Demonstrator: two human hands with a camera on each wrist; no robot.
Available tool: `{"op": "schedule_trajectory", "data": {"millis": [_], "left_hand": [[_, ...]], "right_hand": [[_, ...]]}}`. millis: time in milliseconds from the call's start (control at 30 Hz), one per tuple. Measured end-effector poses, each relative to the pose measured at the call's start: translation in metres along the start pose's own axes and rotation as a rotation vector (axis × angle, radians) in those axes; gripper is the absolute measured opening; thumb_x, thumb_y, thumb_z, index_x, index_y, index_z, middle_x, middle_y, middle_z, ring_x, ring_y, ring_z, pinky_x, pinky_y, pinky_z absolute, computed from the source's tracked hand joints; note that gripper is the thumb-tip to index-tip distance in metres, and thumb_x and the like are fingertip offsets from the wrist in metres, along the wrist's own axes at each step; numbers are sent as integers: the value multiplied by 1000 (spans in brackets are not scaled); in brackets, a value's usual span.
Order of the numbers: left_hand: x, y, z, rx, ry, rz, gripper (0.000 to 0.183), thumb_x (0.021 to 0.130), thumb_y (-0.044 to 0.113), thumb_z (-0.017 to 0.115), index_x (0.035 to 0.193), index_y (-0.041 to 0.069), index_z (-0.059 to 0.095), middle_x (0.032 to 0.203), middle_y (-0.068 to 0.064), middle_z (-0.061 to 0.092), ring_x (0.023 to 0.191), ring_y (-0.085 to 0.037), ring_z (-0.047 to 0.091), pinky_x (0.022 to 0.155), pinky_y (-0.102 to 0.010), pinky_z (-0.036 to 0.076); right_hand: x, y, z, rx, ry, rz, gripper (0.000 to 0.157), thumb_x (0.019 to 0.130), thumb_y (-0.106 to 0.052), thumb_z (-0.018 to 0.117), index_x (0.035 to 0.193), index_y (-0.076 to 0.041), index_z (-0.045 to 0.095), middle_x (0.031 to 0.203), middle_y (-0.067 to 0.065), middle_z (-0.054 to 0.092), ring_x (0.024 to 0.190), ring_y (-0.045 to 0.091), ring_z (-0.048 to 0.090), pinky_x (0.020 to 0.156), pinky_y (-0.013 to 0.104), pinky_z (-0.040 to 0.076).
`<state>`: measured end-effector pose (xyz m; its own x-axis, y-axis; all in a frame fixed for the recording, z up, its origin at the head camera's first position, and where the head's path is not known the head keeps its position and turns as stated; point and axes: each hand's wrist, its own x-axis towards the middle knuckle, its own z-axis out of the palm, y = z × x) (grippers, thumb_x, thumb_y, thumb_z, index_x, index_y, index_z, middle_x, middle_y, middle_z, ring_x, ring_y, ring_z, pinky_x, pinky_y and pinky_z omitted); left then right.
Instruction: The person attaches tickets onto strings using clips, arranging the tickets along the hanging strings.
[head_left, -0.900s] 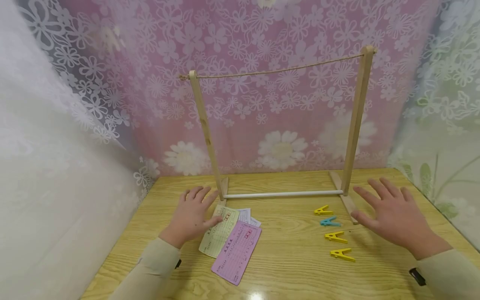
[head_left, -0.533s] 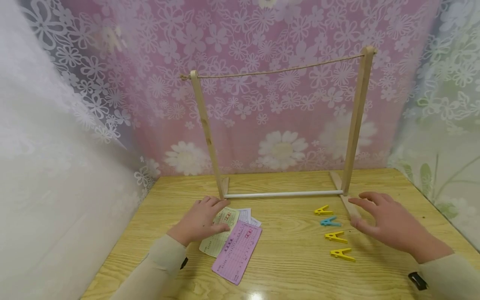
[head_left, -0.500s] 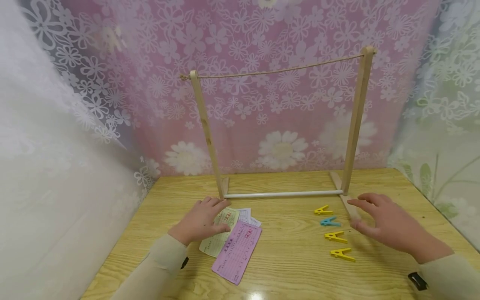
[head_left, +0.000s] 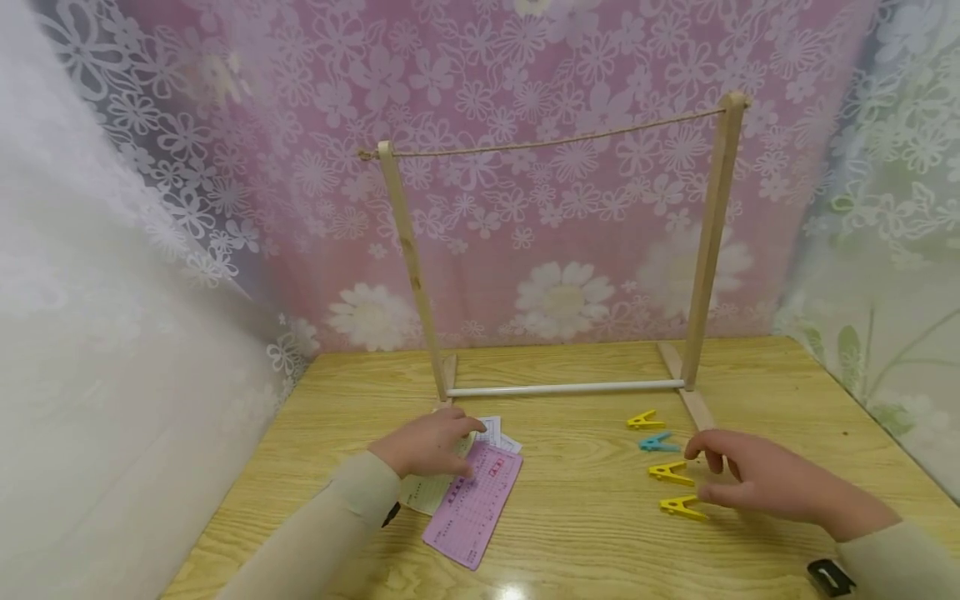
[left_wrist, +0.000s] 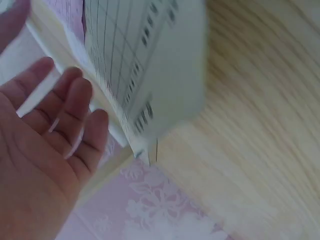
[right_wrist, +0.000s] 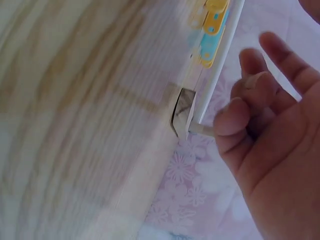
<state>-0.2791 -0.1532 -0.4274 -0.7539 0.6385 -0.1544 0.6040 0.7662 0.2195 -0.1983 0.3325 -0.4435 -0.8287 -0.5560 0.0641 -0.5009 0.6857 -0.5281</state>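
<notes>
My left hand (head_left: 431, 446) hovers over the paper slips, fingers relaxed and nothing gripped. Under it lies a yellow-green slip (head_left: 426, 495), partly hidden by the hand. A purple slip (head_left: 474, 508) overlaps it, and white slips (head_left: 491, 429) peek out behind. In the left wrist view the curved fingers stand beside the yellow-green slip (left_wrist: 150, 60). On the right, my right hand (head_left: 780, 483) has its thumb and loosely bent fingers close to the yellow clothespins (head_left: 671, 474), holding nothing. A blue clothespin (head_left: 658, 442) lies in the same column, with another yellow clothespin (head_left: 682, 507) nearest me.
A wooden frame stands at the back, with a left post (head_left: 411, 267), a right post (head_left: 714, 250) and a twine line (head_left: 555, 143) strung between their tops. A white rod (head_left: 566, 388) joins the feet. Floral curtains (head_left: 562, 208) surround the wood-grain table (head_left: 585, 550).
My left hand has moved right and toward me, over the slips. My right hand has come left and down to the clothespins, its fingers bending more. Slips and clothespins stay put.
</notes>
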Motion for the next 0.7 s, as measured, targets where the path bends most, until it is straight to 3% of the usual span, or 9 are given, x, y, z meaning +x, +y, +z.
{"op": "schedule_trajectory", "data": {"millis": [167,400,700], "left_hand": [[8,4,6,29,-23,-24,63,85,42,81,141,22,59,116,5,58,89,-8,54,84,-32,49],[11,8,8,34,-56,-54,57,87,39,81,137,22,61,111,7,57,89,-9,53,85,-33,48],[14,8,11,32,-54,-75,47,84,36,84,124,23,64,97,12,50,83,-10,52,77,-29,46]], "right_hand": [[0,-2,3,55,-90,-13,32,94,-38,74,117,-20,60,77,-11,50,61,1,44,57,26,37],[1,-3,9,141,-187,-6,26,93,-32,76,112,-22,61,73,-12,51,60,1,46,58,27,39],[0,0,17,54,-215,43,30,89,-35,78,112,-29,60,74,-14,51,62,1,46,56,27,36]]}}
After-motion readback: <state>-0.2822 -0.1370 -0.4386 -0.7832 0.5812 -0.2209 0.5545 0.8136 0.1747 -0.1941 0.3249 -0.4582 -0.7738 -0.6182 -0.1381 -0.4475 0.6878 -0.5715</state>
